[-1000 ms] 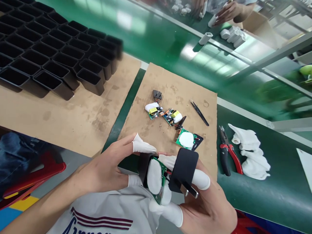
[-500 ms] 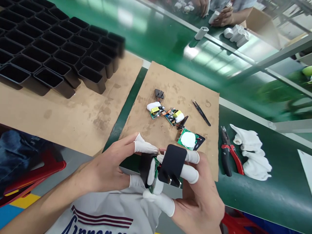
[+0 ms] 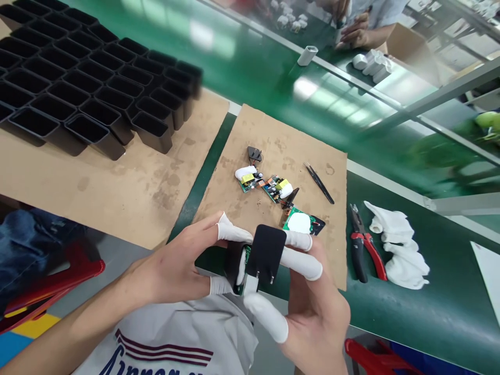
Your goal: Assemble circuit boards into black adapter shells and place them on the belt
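My left hand (image 3: 177, 263), with white finger cots, is closed around a small black charger housing (image 3: 232, 259). My right hand (image 3: 318, 299), also in finger cots, grips a charger circuit board (image 3: 247, 256) that sits partly inside the housing's mouth. Wired to this board is a black end cap (image 3: 267, 250) with two metal plug prongs, in front of my right fingers. Beyond my hands, on the cardboard, lie more circuit boards: a left one (image 3: 248, 179), a middle one (image 3: 277, 188) and one with a white pad (image 3: 300, 221).
Rows of empty black housings (image 3: 94, 127) stand on cardboard at the left. Tweezers (image 3: 319, 183) lie on the right cardboard mat (image 3: 219, 182). Red-handled pliers (image 3: 363, 242) and white finger cots (image 3: 404, 250) rest farther right. Across the bench, another person's hands (image 3: 357, 34) hold something blurred.
The circuit board has gone deeper into the black housing. The end cap and my right hand have moved left, closer to my left hand.
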A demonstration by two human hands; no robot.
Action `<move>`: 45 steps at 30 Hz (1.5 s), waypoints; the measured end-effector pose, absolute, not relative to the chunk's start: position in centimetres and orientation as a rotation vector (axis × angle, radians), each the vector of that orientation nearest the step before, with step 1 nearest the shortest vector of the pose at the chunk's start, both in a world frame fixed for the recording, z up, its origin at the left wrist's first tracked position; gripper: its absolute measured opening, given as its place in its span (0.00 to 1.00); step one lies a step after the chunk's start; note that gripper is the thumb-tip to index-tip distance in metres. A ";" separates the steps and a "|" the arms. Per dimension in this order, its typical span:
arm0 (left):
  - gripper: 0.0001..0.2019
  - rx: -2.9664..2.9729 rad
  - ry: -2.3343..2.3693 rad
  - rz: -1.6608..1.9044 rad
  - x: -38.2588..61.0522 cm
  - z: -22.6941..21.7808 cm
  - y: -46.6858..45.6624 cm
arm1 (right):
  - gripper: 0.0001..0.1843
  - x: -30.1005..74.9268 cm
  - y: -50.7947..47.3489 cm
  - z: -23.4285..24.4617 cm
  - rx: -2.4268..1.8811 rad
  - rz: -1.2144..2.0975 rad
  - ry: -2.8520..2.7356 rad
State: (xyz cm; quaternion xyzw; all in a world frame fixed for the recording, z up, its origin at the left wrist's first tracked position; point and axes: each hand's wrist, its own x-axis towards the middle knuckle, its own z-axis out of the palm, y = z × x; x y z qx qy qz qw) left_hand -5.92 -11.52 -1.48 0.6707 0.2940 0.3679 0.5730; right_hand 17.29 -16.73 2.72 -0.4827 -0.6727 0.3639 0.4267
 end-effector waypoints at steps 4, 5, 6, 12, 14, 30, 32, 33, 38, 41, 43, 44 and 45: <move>0.30 1.516 0.663 0.931 -5.6 -1.6 -11.6 | 0.32 16.3 -16.5 2.8 -1.316 0.979 -1.620; 0.31 1.484 0.664 0.940 -5.5 -1.5 -11.7 | 0.32 16.0 -16.6 2.8 -1.318 0.991 -1.605; 0.31 1.452 0.663 0.947 -5.4 -1.5 -11.8 | 0.32 15.8 -16.8 2.7 -1.301 0.987 -1.581; 0.28 1.449 0.680 1.032 -5.0 -0.6 -12.4 | 0.34 15.2 -17.0 3.5 -1.166 0.858 -1.390; 0.27 1.523 0.686 1.045 -5.2 -0.2 -12.8 | 0.43 15.2 -16.5 4.3 -1.228 0.859 -1.431; 0.36 1.533 0.702 1.283 -6.5 3.1 -18.0 | 0.18 13.0 -17.6 6.9 -0.958 1.021 -1.413; 0.34 1.510 0.703 1.305 -6.5 3.0 -18.1 | 0.19 12.4 -18.3 6.3 -0.935 0.756 -1.381; 0.34 1.498 0.702 1.317 -6.6 2.9 -18.0 | 0.20 12.1 -18.8 5.7 -0.911 0.574 -1.364; 0.32 1.485 0.677 1.401 -6.6 2.7 -17.7 | 0.35 11.3 -21.5 1.9 -0.832 -0.028 -1.539; 0.32 1.501 0.668 1.409 -6.6 3.1 -17.6 | 0.37 11.5 -22.4 0.0 -0.908 -0.046 -1.651; 0.32 1.501 0.692 1.388 -6.7 3.3 -17.6 | 0.36 11.7 -22.8 -0.9 -0.965 0.011 -1.683; 0.32 1.494 0.712 1.376 -6.8 3.4 -17.6 | 0.36 11.7 -23.0 -1.2 -0.986 0.042 -1.696; 0.32 1.488 0.731 1.366 -6.9 3.5 -17.6 | 0.36 11.7 -23.1 -1.5 -1.001 0.070 -1.702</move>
